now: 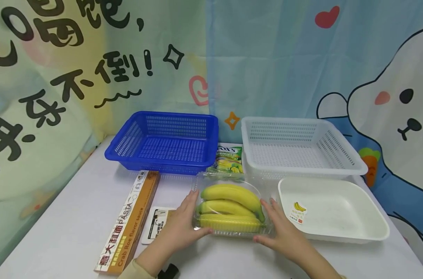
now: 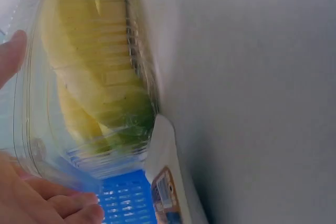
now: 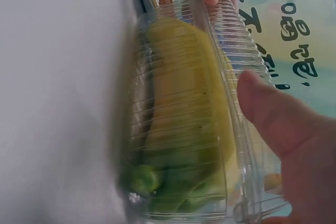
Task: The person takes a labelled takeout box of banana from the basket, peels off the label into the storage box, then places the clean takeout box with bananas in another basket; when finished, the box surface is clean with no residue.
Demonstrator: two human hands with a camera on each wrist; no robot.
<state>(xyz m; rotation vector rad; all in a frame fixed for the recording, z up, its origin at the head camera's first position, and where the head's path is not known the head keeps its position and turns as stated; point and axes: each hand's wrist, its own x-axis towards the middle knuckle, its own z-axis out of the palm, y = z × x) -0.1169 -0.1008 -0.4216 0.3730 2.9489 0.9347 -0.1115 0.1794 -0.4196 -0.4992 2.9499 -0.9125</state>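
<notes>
A clear plastic box of bananas (image 1: 229, 207) is between my two hands at the middle of the table. My left hand (image 1: 178, 224) grips its left end, thumb at the front and fingers along the side. At the right end, my right hand (image 1: 284, 232) holds it the same way. Its thumb (image 3: 270, 111) lies by the box rim in the right wrist view. Several yellow bananas (image 2: 86, 66) with greenish ends show through the ribbed wall in the left wrist view. Whether the box touches the table, I cannot tell.
A blue basket (image 1: 162, 166) and a white basket (image 1: 309, 170) stand at the back, a FOX'S candy bag (image 1: 229, 159) between them. On the right is a white tray (image 1: 347, 236) with a banana sticker. A pasta box (image 1: 128, 224) and a small white pack (image 1: 155, 224) lie left.
</notes>
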